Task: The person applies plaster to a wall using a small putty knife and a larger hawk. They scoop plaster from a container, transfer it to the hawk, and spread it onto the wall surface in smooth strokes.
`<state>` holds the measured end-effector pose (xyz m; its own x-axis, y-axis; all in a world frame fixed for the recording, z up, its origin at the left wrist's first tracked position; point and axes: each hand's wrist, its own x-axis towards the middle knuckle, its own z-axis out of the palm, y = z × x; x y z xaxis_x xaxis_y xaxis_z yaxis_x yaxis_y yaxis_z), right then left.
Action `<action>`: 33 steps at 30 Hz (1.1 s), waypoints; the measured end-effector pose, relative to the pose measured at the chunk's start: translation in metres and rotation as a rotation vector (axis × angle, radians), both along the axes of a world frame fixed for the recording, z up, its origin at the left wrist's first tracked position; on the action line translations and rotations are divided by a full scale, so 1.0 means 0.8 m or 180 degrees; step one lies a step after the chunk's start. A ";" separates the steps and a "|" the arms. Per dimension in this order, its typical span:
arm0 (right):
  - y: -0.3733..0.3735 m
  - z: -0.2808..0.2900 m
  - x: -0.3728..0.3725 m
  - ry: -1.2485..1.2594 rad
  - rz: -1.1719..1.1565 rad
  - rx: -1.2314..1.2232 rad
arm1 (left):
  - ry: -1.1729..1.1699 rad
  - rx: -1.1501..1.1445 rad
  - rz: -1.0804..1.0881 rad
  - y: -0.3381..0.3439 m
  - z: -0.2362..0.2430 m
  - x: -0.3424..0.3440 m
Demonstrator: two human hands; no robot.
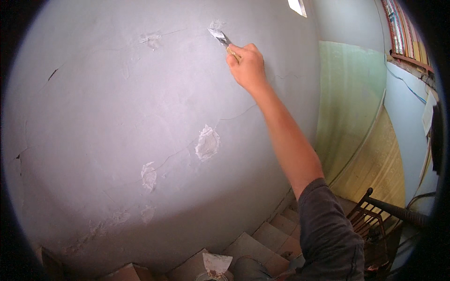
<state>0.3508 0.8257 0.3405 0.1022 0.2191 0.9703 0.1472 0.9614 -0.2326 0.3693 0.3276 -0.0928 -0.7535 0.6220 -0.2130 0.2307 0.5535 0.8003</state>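
High on the grey wall point(117, 93), my right hand point(248, 65) is closed round the light-coloured handle of a putty knife point(220, 36). White putty shows on its blade, whose tip meets the wall at a small fresh white patch point(216, 24). Lower down are a larger rough putty patch point(207, 143) and a smaller one point(149, 176), both along a thin crack. A smeared patch point(151, 40) lies to the left of the knife. At the bottom edge shows a broad, putty-smeared blade point(217, 263), its lower part cut off by the frame. My left hand is out of view.
Tiled stairs point(262, 241) run along the wall's foot below me. To the right stand a dark metal railing point(375, 213), a green-and-yellow wall point(351, 93) and a barred window point(408, 33). A blue cable point(408, 84) hangs beside it.
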 end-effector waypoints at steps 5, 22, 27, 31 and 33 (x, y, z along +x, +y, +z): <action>-0.001 0.023 0.036 -0.0129 -0.0369 0.0050 | 0.0010 -0.0002 0.0032 -0.008 -0.004 0.001; -0.029 0.076 0.047 -0.0846 -0.0337 -0.0747 | 0.0442 0.0311 0.0131 -0.014 -0.019 -0.001; -0.019 0.059 0.019 -0.0648 -0.0528 -0.0404 | 0.0506 0.0269 0.0118 -0.005 -0.007 0.000; -0.031 0.059 0.031 -0.0721 -0.0536 -0.0277 | 0.0505 0.0357 0.0202 -0.013 -0.021 0.000; -0.043 0.079 0.039 -0.1059 -0.0700 -0.0491 | 0.0394 0.0271 0.0297 -0.012 -0.011 0.005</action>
<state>0.3822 0.7913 0.4038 -0.1504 0.3721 0.9159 0.4361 0.8564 -0.2763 0.3736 0.3177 -0.1013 -0.8261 0.5598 -0.0645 0.2811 0.5086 0.8139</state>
